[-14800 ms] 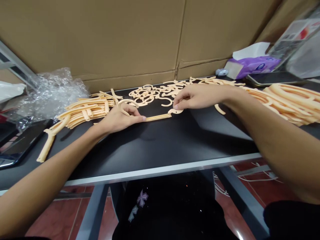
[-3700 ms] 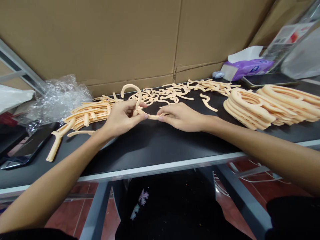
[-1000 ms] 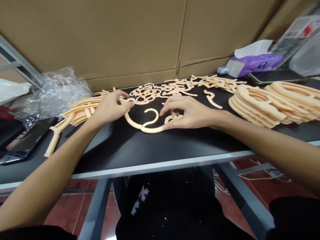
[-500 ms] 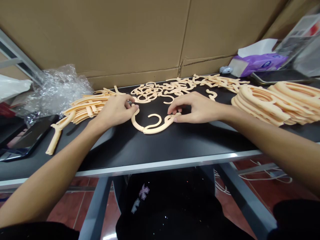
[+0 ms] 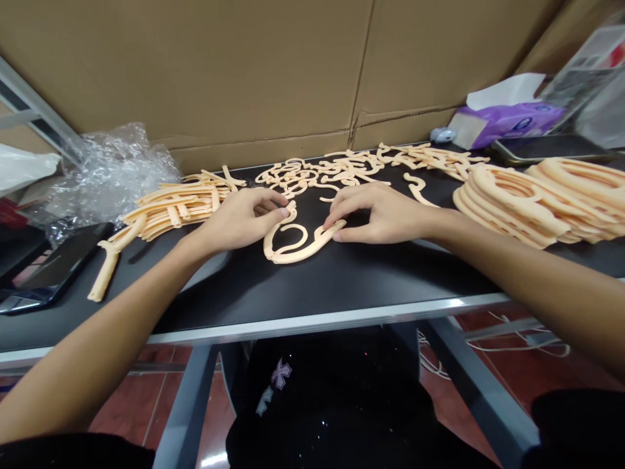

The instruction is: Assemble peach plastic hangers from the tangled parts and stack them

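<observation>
Between my hands, on the black tabletop point(image 5: 273, 293), lies a curved peach-coloured piece point(image 5: 299, 255) with a curl inside its bend. It looks made of joined curved parts. My left hand point(image 5: 249, 218) pinches its upper left end between thumb and fingers. At the right end my right hand point(image 5: 374, 212) grips it the same way, thumb in front. A pile of loose curled pieces point(image 5: 293, 176) lies just behind my hands. Left of my left hand is a stack of straighter peach pieces point(image 5: 176, 205), with a forked piece point(image 5: 110, 264) in front.
Stacked peach frames point(image 5: 512, 205) stand at the right. Behind them are a dark phone point(image 5: 551, 150) and a purple tissue pack point(image 5: 517, 122). Clear plastic wrap point(image 5: 112, 179) and another phone point(image 5: 58, 270) are at the left. A cardboard wall point(image 5: 234, 71) closes off the back.
My left hand has moved right, and the left end of the piece has come inward, so its bend looks narrower. My right hand keeps its grip in almost the same spot.
</observation>
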